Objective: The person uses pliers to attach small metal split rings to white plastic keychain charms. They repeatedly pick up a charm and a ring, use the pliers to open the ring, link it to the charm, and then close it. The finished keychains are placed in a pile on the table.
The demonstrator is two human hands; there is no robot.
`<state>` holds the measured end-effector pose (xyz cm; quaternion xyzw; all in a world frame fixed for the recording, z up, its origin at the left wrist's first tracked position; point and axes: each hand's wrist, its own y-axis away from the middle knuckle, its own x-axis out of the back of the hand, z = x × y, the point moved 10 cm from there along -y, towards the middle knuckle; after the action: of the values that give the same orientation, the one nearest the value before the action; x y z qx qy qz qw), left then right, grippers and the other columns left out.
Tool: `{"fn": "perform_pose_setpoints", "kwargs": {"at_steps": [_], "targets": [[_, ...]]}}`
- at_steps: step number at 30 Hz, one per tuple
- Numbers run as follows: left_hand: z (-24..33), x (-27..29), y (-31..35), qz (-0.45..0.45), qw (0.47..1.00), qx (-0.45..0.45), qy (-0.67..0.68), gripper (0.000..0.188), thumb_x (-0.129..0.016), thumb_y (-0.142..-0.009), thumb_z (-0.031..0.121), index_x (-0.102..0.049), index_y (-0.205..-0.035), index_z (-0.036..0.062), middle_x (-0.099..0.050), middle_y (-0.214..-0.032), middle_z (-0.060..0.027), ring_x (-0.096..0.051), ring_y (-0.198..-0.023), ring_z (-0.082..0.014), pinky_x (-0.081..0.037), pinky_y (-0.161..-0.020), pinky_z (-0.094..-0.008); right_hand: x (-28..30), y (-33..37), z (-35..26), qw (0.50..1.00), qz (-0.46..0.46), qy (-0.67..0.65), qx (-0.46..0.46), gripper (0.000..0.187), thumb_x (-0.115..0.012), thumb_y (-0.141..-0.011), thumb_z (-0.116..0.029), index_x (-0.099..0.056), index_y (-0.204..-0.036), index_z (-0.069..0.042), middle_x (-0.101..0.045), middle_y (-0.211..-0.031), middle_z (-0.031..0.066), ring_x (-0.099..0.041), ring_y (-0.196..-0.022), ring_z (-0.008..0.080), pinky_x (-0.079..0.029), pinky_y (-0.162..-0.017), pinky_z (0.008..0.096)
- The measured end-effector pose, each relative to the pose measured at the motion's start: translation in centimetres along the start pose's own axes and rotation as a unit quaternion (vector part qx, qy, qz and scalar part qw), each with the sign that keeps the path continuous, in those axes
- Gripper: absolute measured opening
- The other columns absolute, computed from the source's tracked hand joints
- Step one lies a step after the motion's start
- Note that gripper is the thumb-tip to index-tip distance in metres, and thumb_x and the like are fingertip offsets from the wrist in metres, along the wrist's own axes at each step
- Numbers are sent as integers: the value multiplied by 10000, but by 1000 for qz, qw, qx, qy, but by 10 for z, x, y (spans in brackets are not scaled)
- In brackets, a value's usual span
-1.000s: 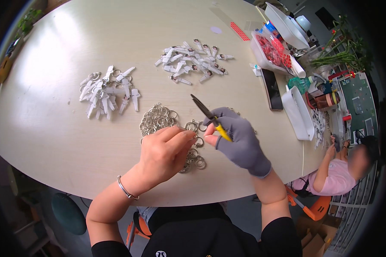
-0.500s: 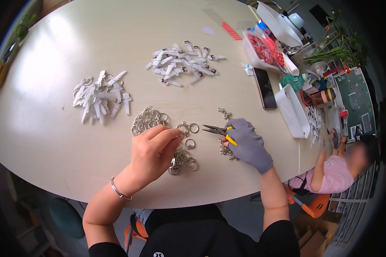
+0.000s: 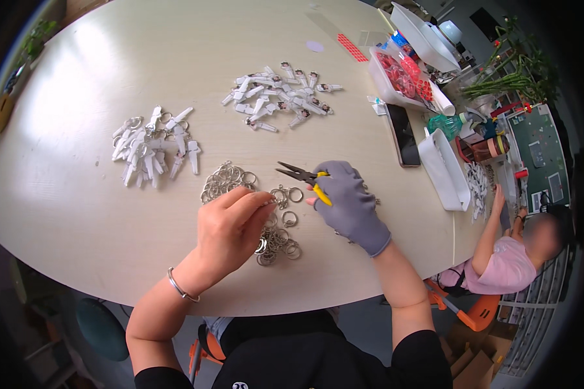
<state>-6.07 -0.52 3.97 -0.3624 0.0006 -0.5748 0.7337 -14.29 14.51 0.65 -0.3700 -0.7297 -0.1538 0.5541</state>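
My right hand (image 3: pixel 353 206), in a grey fingerless glove, grips needle-nose pliers (image 3: pixel 307 176) with yellow handles. Their dark jaws point left, over the table beyond the split key rings. The bare left hand (image 3: pixel 230 223), with a bangle at its wrist, is closed in a pinch. At its fingertips is a small silvery piece, too small to make out. Around that hand lie metal key rings (image 3: pixel 228 178), some with short chains; part of the heap is hidden beneath it. Loose key rings (image 3: pixel 290 218) lie just right of the fingers. My gloved hand mostly covers a small pile of chain pieces.
Farther off are a pile of white figure-shaped pieces (image 3: pixel 272 97) and, at left, similar pieces with rings (image 3: pixel 150 152). To the right lie a phone (image 3: pixel 403 135), a white tray (image 3: pixel 444 170) and a bin of red packets (image 3: pixel 396 74). A person in pink (image 3: pixel 509 266) sits beyond.
My right hand has moved left with the pliers, closer to the left hand, and now covers most of the chain pile. The left hand has barely moved.
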Motion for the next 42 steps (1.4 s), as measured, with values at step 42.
{"fn": "perform_pose_setpoints", "kwargs": {"at_steps": [42], "targets": [[21, 0, 7, -9, 998, -62, -16, 145, -704, -776, 21, -651, -909, 41, -591, -708, -66, -612, -599, -237, -467, -476, -344, 13, -1, -44, 775, -124, -571, -240, 190, -634, -888, -142, -665, -911, 44, -650, -794, 54, -596, -775, 109, -468, -744, 250]]}}
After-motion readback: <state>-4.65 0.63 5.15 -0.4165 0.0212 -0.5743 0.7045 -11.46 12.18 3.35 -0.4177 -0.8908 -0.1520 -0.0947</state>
